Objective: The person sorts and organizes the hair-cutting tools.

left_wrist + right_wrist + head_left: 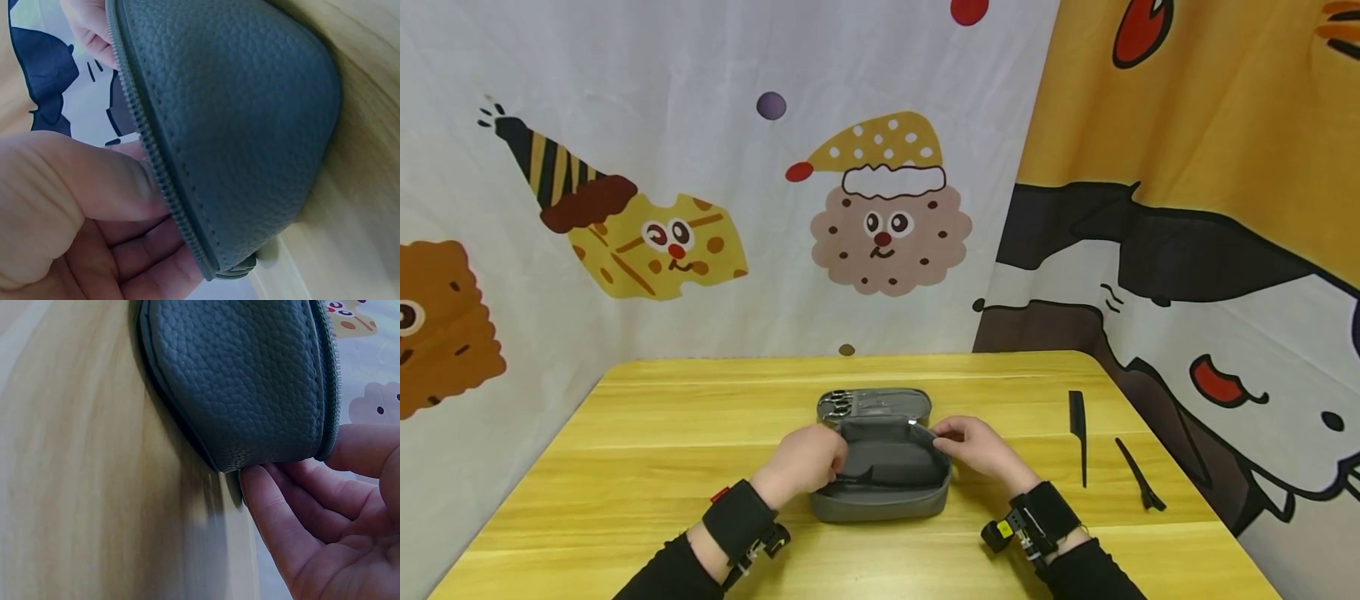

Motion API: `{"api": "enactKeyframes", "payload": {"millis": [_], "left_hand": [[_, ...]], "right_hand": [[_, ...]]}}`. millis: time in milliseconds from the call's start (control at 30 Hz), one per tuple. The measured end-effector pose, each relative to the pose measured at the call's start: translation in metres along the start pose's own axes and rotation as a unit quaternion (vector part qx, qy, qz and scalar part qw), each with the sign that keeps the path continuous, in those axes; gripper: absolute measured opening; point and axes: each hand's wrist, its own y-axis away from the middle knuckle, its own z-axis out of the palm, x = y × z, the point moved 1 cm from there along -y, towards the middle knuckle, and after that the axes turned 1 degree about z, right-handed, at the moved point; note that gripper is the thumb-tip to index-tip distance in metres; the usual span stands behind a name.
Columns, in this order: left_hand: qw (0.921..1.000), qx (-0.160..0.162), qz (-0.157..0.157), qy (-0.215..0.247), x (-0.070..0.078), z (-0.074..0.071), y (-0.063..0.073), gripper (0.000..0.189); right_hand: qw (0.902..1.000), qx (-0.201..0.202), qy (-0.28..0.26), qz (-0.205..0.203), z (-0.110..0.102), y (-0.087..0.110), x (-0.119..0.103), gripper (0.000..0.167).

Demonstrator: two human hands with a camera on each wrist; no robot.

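A grey zip pouch [880, 505] with a grained surface lies unzipped on the table, its lid folded back. My left hand [805, 458] reaches over the pouch's left side with curled fingers. A slim dark thing [856, 477] shows at those fingers inside the pouch; its kind cannot be made out. In the left wrist view, my thumb [128, 187] lies close against the zipper edge, and the fingertips are partly hidden behind it. My right hand [976, 446] grips the pouch's back right corner, thumb at the zipper rim and fingers against the outside.
Several silver scissors [837, 404] sit in the pouch's open lid [910, 403]. To the right, a black tail comb [1078, 421] and a black hair clip [1138, 473] lie on the wooden table [662, 433]. A printed curtain [700, 150] hangs behind.
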Motion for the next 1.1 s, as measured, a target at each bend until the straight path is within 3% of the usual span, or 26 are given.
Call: {"api": "enactKeyframes", "payload": {"millis": [300, 633, 800, 1100], "left_hand": [[0.9992, -0.039, 0.000, -0.012, 0.001, 0.002, -0.001, 0.033], [0.9960, -0.085, 0.025, 0.003, 0.000, -0.002, -0.008, 0.038], [0.9924, -0.120, 0.023, 0.015, 0.000, -0.001, -0.012, 0.043], [0.9879, -0.155, 0.002, 0.007, 0.001, 0.004, -0.020, 0.048]], "right_hand": [[1.0000, -0.001, -0.002, -0.001, 0.000, 0.001, -0.002, 0.020], [1.0000, -0.003, -0.001, -0.003, 0.001, 0.000, -0.002, 0.019], [1.0000, -0.002, -0.001, 0.000, 0.001, 0.000, -0.002, 0.017], [1.0000, 0.003, 0.005, 0.003, 0.001, 0.001, -0.004, 0.017]]}}
